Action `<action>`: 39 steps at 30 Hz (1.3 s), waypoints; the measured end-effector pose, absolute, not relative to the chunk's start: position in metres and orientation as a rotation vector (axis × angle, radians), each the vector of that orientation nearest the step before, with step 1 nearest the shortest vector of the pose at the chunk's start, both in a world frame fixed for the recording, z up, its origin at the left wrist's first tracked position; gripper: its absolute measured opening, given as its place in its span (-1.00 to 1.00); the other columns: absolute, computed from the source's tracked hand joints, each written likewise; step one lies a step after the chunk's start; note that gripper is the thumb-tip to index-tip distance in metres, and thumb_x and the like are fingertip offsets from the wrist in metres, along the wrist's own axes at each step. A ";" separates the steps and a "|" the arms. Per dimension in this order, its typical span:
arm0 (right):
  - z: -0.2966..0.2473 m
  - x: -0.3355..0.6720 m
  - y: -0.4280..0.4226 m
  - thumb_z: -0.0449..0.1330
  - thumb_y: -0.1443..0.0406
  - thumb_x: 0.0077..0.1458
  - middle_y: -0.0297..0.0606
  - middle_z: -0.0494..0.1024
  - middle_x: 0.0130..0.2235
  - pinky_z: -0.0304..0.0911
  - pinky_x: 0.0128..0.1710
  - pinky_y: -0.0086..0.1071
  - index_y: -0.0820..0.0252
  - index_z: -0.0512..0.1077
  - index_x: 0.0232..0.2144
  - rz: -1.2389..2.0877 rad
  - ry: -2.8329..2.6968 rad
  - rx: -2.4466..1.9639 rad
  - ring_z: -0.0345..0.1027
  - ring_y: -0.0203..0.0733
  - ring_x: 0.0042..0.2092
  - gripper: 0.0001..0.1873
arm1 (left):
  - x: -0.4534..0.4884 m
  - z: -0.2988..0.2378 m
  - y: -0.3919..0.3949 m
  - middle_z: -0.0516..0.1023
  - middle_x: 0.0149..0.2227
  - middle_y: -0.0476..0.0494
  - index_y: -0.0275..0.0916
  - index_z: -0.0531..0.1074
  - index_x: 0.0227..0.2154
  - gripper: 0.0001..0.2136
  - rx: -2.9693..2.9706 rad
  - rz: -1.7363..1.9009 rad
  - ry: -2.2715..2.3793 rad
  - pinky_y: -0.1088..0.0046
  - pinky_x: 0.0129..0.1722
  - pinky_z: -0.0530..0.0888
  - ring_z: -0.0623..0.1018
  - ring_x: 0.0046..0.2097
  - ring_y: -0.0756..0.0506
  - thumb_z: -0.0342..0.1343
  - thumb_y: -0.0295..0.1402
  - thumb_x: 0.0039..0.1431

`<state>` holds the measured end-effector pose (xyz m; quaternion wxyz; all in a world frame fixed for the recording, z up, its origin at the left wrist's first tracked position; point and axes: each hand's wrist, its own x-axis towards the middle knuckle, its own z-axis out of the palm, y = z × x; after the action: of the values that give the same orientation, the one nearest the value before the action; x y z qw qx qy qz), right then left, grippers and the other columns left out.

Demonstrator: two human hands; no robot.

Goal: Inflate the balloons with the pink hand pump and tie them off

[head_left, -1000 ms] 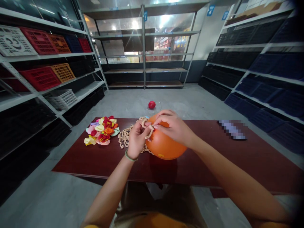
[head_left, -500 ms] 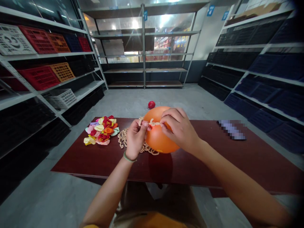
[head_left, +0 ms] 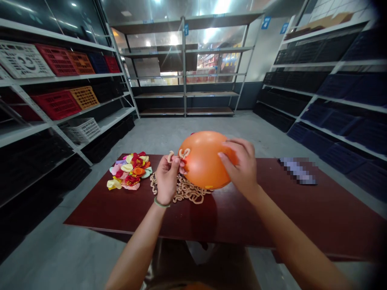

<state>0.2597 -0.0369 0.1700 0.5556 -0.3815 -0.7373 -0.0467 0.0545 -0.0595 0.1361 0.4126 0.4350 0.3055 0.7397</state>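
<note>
An inflated orange balloon point(head_left: 203, 161) is held up above the dark red table point(head_left: 272, 209). My left hand point(head_left: 167, 179) pinches its neck, where a beige tie point(head_left: 180, 154) sticks out at the left end. My right hand point(head_left: 242, 167) lies against the balloon's right side, fingers curved over it. Under the balloon a heap of beige ties point(head_left: 184, 191) rests on the table. A pile of flat, uninflated balloons point(head_left: 130, 171) in red, yellow, pink and orange lies to the left.
A blurred-out object point(head_left: 298, 170) lies at the table's right. Metal shelves line both sides and the back: coloured crates point(head_left: 57, 104) on the left, dark bins point(head_left: 332, 84) on the right. Grey floor lies beyond the table.
The balloon has been lifted higher and turned. My right hand moved from the neck to the balloon's right side, while my left hand kept the neck. The view tilted up slightly.
</note>
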 end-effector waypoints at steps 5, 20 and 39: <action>0.129 0.274 -0.007 0.21 0.07 0.13 -0.13 0.19 0.25 0.18 0.18 0.08 -0.11 0.11 0.26 0.348 -1.352 -0.993 0.09 0.02 0.28 -0.31 | 0.053 0.116 -0.054 0.49 -0.44 0.04 -0.21 0.33 -0.38 -0.82 1.108 1.894 0.669 0.48 -0.29 0.47 0.47 -0.46 0.07 0.20 -0.27 0.21; 0.083 0.231 -0.003 0.40 0.07 -0.08 -0.25 -0.26 0.45 0.00 0.32 0.04 -0.22 -0.46 0.37 1.265 -1.157 -0.594 -0.14 -0.04 0.41 0.29 | 0.078 0.026 -0.050 0.44 -0.46 -0.02 -0.25 0.38 -0.40 -0.76 1.546 1.273 1.042 0.53 -0.41 0.37 0.41 -0.44 0.02 0.09 -0.18 0.25; 0.096 0.226 0.014 0.28 0.21 0.04 -0.32 0.05 0.38 0.32 0.14 -0.05 -0.28 -0.02 0.29 1.138 -0.821 -0.541 0.19 -0.09 0.27 -0.16 | 0.052 0.052 -0.046 0.57 -0.02 -0.22 -0.14 0.42 0.07 -0.66 1.775 1.201 1.098 0.33 -0.11 0.54 0.61 -0.13 -0.12 0.09 -0.22 0.26</action>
<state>0.2258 0.0144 0.0959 0.7305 -0.2457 -0.3727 0.5168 0.0518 -0.0463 0.0521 0.3585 0.6882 0.4256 0.4655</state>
